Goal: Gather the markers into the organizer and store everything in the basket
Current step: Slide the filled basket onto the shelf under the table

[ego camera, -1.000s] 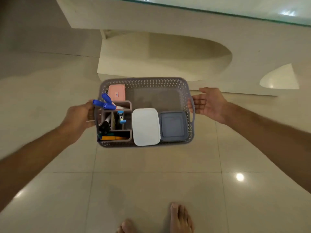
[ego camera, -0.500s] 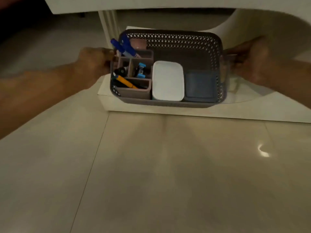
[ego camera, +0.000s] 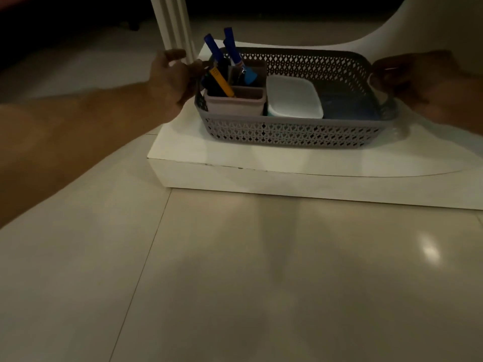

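Observation:
The grey perforated basket [ego camera: 287, 131] sits on a low white platform [ego camera: 235, 168]. At its left end stands the pinkish organizer [ego camera: 235, 105] with two blue markers [ego camera: 214, 49] sticking up, a yellow marker [ego camera: 222, 83] leaning, and darker ones half hidden. Beside the organizer lie a white lidded box [ego camera: 292, 97] and a blue-grey box [ego camera: 345, 105]. My left hand [ego camera: 172, 79] curls at the basket's left handle. In dim light, my right hand [ego camera: 413, 77] grips the right handle.
A white ribbed post [ego camera: 172, 22] rises just behind my left hand. A curved white panel [ego camera: 418, 19] overhangs the back right. Glossy beige floor tiles [ego camera: 235, 270] spread in front of the platform. The area behind is dark.
The basket went from being carried above the floor to resting on the white platform. The view dropped lower and closer. Both hands stayed at the basket's ends.

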`<state>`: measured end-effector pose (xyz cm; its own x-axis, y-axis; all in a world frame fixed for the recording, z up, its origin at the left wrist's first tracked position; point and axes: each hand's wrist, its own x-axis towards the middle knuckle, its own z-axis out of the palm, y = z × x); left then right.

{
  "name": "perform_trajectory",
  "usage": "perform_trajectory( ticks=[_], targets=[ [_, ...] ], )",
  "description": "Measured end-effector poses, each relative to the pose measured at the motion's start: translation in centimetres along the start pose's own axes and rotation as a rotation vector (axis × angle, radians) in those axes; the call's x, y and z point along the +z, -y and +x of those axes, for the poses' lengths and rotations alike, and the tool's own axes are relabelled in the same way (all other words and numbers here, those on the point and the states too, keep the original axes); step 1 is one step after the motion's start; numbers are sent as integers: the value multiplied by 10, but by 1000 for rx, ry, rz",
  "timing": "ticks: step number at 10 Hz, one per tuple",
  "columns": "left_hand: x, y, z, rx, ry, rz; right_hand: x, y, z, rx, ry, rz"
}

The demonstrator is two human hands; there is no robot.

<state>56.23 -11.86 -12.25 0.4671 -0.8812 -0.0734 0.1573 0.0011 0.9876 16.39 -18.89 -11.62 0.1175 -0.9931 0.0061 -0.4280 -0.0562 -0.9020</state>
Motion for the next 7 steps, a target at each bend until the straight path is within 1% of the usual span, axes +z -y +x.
perform_trajectory(
  ticks=[1,2,3,4,5,6,7],
  targets=[
    [3,1,5,29,-60,30,5,3,1,51,-70,133],
    [7,5,8,44,-57,34,9,3,4,86,-104,224],
    [10,4,6,45,-80,56,15,4,0,89,-113,218],
    [6,2,13,39,-73,130,16,10,-2,109,-172,185],
    [3,1,13,33,-56,321,19,12,-4,112,-190,172],
    [-3,13,-12,179,-76,553,24,6,-22,72,-347,142],
    [-13,26,-33,339,-97,612,24,-5,-35,67,-519,17]
  ],
)
